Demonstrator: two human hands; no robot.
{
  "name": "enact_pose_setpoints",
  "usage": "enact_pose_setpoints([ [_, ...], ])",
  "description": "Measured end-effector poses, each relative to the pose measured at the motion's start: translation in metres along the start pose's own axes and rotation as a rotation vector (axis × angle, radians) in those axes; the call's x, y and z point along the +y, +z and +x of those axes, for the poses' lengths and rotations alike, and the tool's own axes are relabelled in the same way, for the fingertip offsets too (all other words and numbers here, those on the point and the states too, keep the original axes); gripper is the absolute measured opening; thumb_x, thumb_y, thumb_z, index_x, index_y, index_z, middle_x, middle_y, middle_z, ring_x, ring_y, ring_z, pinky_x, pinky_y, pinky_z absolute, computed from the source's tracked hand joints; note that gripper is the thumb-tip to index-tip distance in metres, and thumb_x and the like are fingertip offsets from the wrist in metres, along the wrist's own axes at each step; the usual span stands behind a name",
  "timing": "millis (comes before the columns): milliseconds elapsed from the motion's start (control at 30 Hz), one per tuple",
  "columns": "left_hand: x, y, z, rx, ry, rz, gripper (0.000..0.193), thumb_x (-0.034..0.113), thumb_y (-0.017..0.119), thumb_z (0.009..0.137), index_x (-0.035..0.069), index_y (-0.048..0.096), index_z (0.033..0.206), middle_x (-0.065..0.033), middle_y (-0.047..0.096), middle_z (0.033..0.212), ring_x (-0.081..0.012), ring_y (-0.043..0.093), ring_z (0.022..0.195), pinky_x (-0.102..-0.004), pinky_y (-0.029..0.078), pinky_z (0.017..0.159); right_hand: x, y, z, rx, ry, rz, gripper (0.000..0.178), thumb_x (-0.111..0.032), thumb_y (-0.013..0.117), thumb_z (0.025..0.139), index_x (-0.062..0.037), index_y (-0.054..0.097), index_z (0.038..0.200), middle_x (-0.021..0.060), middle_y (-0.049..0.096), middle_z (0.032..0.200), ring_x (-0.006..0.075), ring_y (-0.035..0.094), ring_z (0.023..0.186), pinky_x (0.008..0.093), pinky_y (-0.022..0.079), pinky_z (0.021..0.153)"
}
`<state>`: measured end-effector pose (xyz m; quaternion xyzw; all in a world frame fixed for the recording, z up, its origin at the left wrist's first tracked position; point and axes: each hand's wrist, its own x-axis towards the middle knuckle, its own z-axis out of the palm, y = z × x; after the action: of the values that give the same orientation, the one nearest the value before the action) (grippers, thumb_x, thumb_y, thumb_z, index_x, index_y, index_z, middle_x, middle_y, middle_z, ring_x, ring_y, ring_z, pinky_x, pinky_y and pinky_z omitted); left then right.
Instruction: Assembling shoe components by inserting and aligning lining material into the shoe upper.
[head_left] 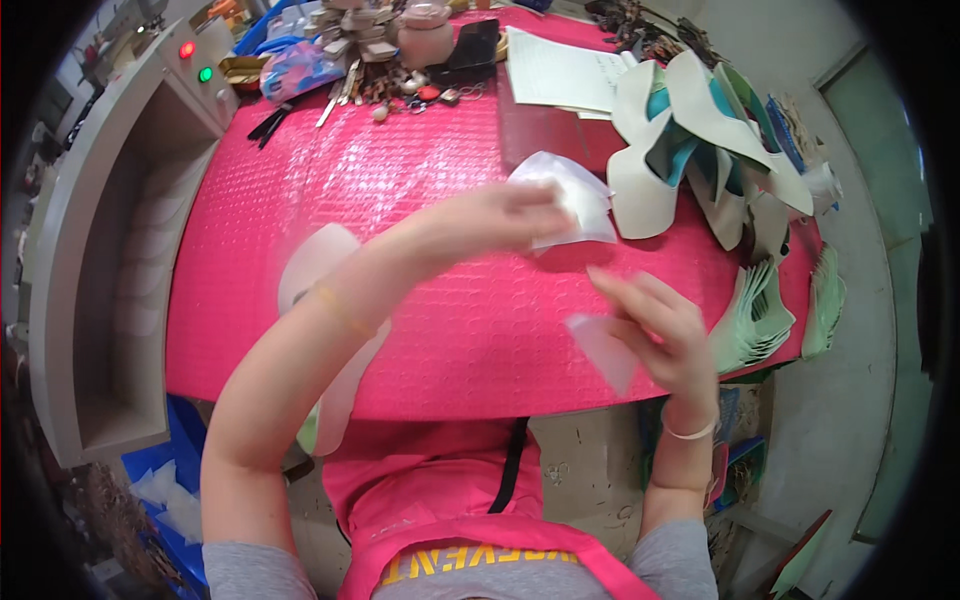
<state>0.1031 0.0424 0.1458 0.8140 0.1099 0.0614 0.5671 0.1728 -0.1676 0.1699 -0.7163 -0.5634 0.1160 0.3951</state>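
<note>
My left hand (525, 215) reaches across to the middle of the table. Its fingers are smeared by motion and overlap the near-left side of a pile of thin white curved pieces (585, 205); whether they grip one cannot be told. Nearer to me, my right hand (665, 335) pinches a thin translucent white piece (603, 352) that hangs from its fingers. Under my left forearm lies a pale, long curved shoe-upper piece (362, 385), partly hidden by the arm, with a bit of light green at its near end.
Pale shoe uppers with teal linings (645, 185) heap at the right, beside stacked light green pieces (755, 325). A grey box machine (105, 250) with an open front borders the left. Tools, jars and a written sheet (565, 75) lie along the pink table's (450, 350) far side.
</note>
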Motion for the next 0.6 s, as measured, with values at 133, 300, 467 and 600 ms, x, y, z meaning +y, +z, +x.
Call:
enact_pose_setpoints([
  [133, 0.006, -0.046, -0.048, -0.412, -0.290, -0.232, 0.031, 0.024, 0.063, 0.078, -0.004, 0.059, 0.093, -0.0125, 0.062, 0.080, -0.0154, 0.061, 0.072, -0.0238, 0.048, 0.063, 0.001, 0.051, 0.035, 0.383, 0.042, 0.346, 0.046, 0.000, 0.064, 0.072, -0.0040, 0.047, 0.114, 0.0039, 0.051, 0.080, 0.0119, 0.050, 0.069, 0.0238, 0.043, 0.064],
  [300, 0.003, -0.067, -0.113, -0.026, -0.159, -0.384, 0.016, 0.010, 0.057, 0.081, -0.001, 0.060, 0.093, -0.0064, 0.062, 0.073, -0.0101, 0.059, 0.066, -0.0209, 0.047, 0.060, 0.013, 0.103, 0.053, 0.192, 0.258, 1.030, 0.043, 0.002, 0.063, 0.073, -0.0022, 0.045, 0.113, 0.0025, 0.051, 0.088, 0.0086, 0.050, 0.081, 0.0207, 0.043, 0.071],
  [467, -0.035, -0.067, -0.126, 0.189, -0.109, -0.109, 0.032, 0.011, 0.054, 0.083, 0.001, 0.052, 0.114, -0.0034, 0.058, 0.096, -0.0093, 0.053, 0.088, -0.0230, 0.044, 0.073, 0.013, 0.134, 0.055, 0.180, 0.284, 0.652, 0.017, -0.002, 0.058, 0.078, 0.0011, 0.055, 0.094, 0.0044, 0.056, 0.080, 0.0097, 0.053, 0.079, 0.0209, 0.042, 0.068],
  [600, -0.045, -0.048, -0.109, -0.044, -0.140, 0.101, 0.036, 0.017, 0.056, 0.080, 0.001, 0.052, 0.113, -0.0116, 0.058, 0.097, -0.0181, 0.056, 0.085, -0.0285, 0.045, 0.075, 0.029, 0.107, 0.013, 0.129, 0.503, -0.175, 0.021, -0.017, 0.063, 0.075, 0.0013, 0.054, 0.080, 0.0109, 0.053, 0.072, 0.0220, 0.053, 0.074, 0.0318, 0.041, 0.065],
])
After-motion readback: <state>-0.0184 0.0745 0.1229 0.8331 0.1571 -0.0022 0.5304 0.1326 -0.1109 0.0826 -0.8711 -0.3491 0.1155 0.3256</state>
